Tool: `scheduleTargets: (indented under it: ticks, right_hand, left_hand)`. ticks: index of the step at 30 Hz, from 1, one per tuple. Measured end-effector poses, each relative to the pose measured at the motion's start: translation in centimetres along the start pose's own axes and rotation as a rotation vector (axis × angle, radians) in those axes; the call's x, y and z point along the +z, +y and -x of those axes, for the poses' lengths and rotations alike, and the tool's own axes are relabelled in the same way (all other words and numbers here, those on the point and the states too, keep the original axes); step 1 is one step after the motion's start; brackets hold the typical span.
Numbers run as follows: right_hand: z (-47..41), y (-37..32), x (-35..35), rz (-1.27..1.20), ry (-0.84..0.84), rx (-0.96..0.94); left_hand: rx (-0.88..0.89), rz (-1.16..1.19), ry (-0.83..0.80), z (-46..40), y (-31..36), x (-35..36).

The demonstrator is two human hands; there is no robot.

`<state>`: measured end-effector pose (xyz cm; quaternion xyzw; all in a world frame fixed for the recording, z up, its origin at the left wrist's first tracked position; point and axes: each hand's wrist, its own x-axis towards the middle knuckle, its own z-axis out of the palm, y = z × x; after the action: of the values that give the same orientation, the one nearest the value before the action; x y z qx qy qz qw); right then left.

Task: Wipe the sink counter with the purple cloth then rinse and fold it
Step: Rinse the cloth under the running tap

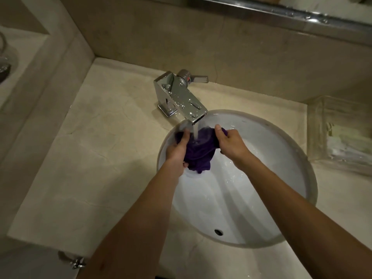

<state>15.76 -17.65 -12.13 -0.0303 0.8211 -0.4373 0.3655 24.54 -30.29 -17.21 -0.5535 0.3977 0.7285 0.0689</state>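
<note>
The purple cloth (198, 150) hangs bunched and wet over the white sink basin (251, 208), directly under water running from the chrome faucet (181, 95). My left hand (177, 150) grips the cloth's left side. Its right upper edge is gripped by my right hand (229, 143), and the stream lands on the cloth between the two hands. The beige stone counter (90, 158) surrounds the basin.
A clear plastic box (340, 133) with items inside stands on the counter at the right of the basin. The faucet's lever (198, 78) points right. Tiled walls close the back and left. A metal shelf edge (302, 15) runs along the top.
</note>
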Motion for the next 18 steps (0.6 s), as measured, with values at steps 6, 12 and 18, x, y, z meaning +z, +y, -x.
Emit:
scheduleTargets:
  ticks: [6, 12, 18]
  right_hand:
    - [0.9, 1.8, 1.3, -0.148, -0.026, 0.055]
    - [0.9, 2.0, 2.8, -0.186, 0.033, -0.030]
    - [-0.3, 1.3, 4.5, -0.344, -0.003, 0.074]
  left_hand:
    - [0.251, -0.098, 0.034, -0.8, -1.3, -0.1]
    - [0.269, -0.090, -0.008, -1.0, -1.5, 0.0]
    - [0.257, -0.144, -0.011, -0.4, -1.7, 1.0]
